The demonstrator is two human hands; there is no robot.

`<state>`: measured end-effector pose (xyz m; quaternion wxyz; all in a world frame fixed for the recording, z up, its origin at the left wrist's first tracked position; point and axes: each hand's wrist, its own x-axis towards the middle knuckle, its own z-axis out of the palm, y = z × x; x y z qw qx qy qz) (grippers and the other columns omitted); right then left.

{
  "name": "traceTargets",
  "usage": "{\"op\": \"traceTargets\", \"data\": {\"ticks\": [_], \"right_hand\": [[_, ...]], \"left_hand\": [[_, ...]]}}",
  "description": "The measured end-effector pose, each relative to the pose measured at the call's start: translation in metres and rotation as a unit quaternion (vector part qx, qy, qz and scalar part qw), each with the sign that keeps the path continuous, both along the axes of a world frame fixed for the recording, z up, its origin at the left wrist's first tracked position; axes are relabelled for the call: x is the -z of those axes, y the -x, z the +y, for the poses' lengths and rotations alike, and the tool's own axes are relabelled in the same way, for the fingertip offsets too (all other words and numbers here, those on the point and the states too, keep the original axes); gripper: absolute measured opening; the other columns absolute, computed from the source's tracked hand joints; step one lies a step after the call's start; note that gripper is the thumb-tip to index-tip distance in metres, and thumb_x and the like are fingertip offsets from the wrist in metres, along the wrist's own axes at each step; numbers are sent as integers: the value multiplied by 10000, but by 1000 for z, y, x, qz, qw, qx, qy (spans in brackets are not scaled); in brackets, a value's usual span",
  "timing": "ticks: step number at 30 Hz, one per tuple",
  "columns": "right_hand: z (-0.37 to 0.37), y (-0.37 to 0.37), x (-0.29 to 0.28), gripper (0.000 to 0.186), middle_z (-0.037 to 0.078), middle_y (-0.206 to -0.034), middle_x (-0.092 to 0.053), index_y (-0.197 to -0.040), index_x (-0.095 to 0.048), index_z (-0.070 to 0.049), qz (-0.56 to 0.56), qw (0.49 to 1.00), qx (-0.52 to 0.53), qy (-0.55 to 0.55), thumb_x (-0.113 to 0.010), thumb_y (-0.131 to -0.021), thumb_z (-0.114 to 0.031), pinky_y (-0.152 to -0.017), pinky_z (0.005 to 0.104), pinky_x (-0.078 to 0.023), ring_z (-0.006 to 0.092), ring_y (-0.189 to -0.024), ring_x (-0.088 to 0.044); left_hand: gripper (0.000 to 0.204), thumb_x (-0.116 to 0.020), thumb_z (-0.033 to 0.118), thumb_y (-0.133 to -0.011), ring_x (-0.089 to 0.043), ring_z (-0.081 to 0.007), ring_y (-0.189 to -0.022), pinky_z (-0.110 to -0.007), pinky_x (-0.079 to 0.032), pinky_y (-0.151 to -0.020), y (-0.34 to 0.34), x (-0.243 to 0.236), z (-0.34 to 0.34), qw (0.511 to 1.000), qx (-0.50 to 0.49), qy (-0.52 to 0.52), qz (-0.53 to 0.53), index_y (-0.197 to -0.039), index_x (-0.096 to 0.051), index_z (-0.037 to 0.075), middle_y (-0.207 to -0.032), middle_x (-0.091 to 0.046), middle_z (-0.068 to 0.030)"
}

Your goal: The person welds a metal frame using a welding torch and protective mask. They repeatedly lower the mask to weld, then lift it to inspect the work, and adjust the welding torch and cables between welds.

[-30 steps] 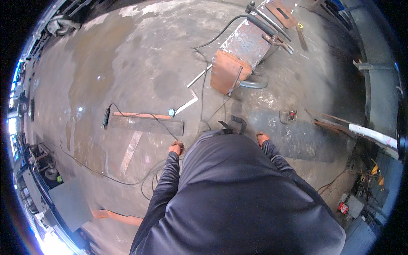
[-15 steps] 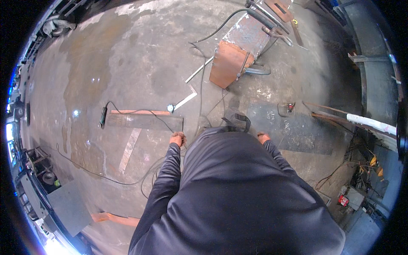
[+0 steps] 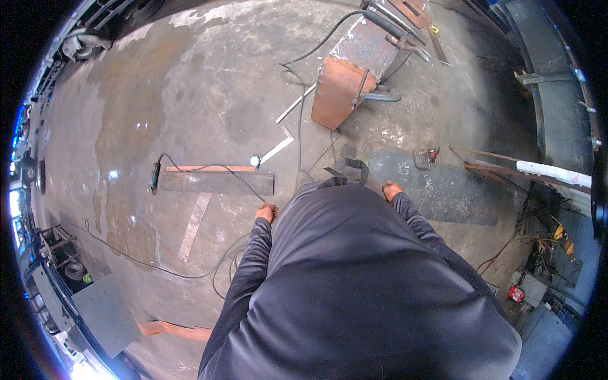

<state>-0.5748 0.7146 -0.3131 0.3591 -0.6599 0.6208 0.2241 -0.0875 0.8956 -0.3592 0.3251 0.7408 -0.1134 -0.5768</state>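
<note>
No words or numbers can be read with certainty. Writing shows on the flat, dark blue-grey rectangular sheet point(image 3: 462, 183) lying on the grey concrete floor point(image 3: 221, 95) at the right: two short groups of pale, uneven, handwritten-looking characters. The first group point(image 3: 404, 168) stands toward the sheet's far left corner; the second group point(image 3: 429, 183) stands slightly nearer and to its right. Both run sideways to the view, their strokes too small and blurred to make out.
</note>
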Motion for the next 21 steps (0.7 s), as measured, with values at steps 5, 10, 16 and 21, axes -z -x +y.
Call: {"op": "traceTargets", "data": {"ticks": [5,10,16,21], "right_hand": [[1,-27,-14,324,200,-1003,-663,-1052,-654,-83,-60,985,160,-1,-505,-879,-313,-835,417,-461,363,-965,-619],[7,9,6,344,197,-1036,-663,-1100,-640,-66,-63,989,126,37,-513,-874,-293,-805,426,-469,378,-958,-617],[7,-34,-33,327,183,-996,-675,-1092,-653,-74,-65,971,228,-20,-505,-892,-286,-821,417,-481,335,-951,-635],[30,-10,-8,298,163,-947,-677,-1028,-668,-84,-103,973,203,28,-551,-870,-309,-786,386,-479,280,-883,-636]], "left_hand": [[175,-571,190,-865,-588,-177,-550,-327,-462,-460,-19,23,23,991,90,62,-79,-855,-641,30,-750,-654,-95],[175,-572,200,-866,-602,-180,-566,-320,-472,-479,-4,21,10,993,98,33,-64,-862,-647,42,-769,-665,-96],[177,-580,218,-872,-611,-178,-608,-334,-485,-501,-5,-8,10,1000,-9,-27,8,-860,-638,51,-751,-650,-85],[196,-563,237,-872,-603,-190,-612,-321,-478,-520,-2,24,34,988,129,58,-60,-852,-640,58,-756,-650,-82]]}}
